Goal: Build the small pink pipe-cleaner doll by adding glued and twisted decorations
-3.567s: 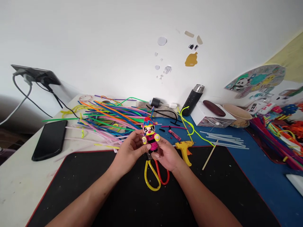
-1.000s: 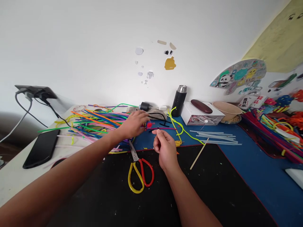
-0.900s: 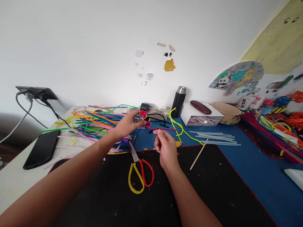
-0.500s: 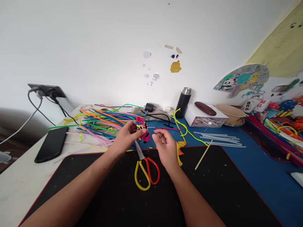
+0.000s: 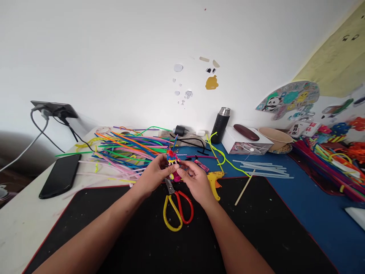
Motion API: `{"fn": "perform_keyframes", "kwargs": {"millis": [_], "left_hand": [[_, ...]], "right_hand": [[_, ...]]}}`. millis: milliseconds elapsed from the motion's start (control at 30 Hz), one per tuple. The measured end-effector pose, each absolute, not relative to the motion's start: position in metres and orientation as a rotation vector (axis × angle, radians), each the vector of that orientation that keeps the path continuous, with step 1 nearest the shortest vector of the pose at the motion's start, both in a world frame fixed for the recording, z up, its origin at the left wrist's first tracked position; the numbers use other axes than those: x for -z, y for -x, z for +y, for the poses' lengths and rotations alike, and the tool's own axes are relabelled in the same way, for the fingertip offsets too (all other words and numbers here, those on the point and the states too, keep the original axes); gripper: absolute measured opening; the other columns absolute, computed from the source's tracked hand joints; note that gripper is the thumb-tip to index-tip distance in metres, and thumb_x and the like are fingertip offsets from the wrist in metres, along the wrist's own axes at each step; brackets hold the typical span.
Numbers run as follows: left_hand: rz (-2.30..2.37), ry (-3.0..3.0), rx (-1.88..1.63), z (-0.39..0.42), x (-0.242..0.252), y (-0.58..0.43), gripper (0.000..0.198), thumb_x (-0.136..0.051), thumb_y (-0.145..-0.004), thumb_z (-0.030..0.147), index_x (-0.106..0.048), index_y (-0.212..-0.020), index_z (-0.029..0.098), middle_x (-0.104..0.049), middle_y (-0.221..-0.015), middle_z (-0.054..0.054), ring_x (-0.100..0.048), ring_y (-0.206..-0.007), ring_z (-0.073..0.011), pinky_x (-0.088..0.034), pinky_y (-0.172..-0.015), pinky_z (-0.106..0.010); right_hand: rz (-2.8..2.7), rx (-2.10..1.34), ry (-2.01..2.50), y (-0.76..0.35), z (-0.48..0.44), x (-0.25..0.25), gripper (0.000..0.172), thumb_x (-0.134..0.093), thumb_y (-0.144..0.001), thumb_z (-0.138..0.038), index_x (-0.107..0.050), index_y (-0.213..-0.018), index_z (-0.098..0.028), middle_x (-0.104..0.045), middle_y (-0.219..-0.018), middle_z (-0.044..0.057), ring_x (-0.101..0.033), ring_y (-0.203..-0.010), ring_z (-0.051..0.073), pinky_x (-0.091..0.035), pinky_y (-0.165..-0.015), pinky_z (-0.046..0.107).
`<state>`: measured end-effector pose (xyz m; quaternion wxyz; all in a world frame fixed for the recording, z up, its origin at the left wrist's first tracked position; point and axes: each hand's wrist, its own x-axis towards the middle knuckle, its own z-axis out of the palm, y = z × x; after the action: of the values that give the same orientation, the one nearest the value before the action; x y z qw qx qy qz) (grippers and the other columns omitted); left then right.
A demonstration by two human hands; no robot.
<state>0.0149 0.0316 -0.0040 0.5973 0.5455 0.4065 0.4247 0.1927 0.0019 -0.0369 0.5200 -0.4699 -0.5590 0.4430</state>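
A small pipe-cleaner figure (image 5: 172,160), with a red and blue head and a pink body, is held between both hands above the far edge of the black mat (image 5: 142,236). My left hand (image 5: 154,176) grips it from the left, fingers closed round it. My right hand (image 5: 194,180) pinches it from the right. Scissors (image 5: 176,201) with one yellow and one red handle lie on the mat just below the hands. A yellow glue gun (image 5: 214,179) lies right of my right hand.
A heap of coloured pipe cleaners (image 5: 125,150) spreads behind the hands. A black phone (image 5: 60,175) lies at the left, a black flask (image 5: 220,125) and a white box (image 5: 245,140) at the back. Glue sticks (image 5: 262,167) and a wooden stick (image 5: 244,187) lie right.
My left hand reached back to the pipe-cleaner heap, picked up the figure and brought it toward me. My right hand closed in and now pinches the figure too.
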Motion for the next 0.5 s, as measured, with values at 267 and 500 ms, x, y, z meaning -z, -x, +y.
{"fn": "perform_keyframes", "kwargs": {"millis": [267,500], "left_hand": [[0.919,-1.193,-0.935,0.028,0.0017,-0.0129,0.059,-0.092,-0.066,0.06,-0.062,-0.095,0.019,-0.064,-0.088,0.0,-0.065,-0.074,-0.0161,-0.055,-0.064,-0.027],[0.807,-1.029,-0.968,0.0247,-0.0027,-0.0104,0.049,-0.096,-0.068,0.046,-0.068,-0.098,0.019,-0.07,-0.098,-0.004,-0.069,-0.089,-0.0187,-0.062,-0.076,-0.03]], "right_hand": [[-1.189,-1.302,1.1,-0.1923,0.0043,0.0372,0.043,-0.081,-0.085,-0.053,-0.078,-0.113,-0.021,-0.066,-0.076,0.001,-0.053,-0.056,0.012,-0.036,-0.046,0.024],[-0.917,-1.488,1.007,-0.1993,0.0099,0.0404,0.046,-0.087,-0.077,-0.057,-0.08,-0.104,-0.02,-0.064,-0.074,0.0,-0.053,-0.055,0.011,-0.032,-0.043,0.023]]}}
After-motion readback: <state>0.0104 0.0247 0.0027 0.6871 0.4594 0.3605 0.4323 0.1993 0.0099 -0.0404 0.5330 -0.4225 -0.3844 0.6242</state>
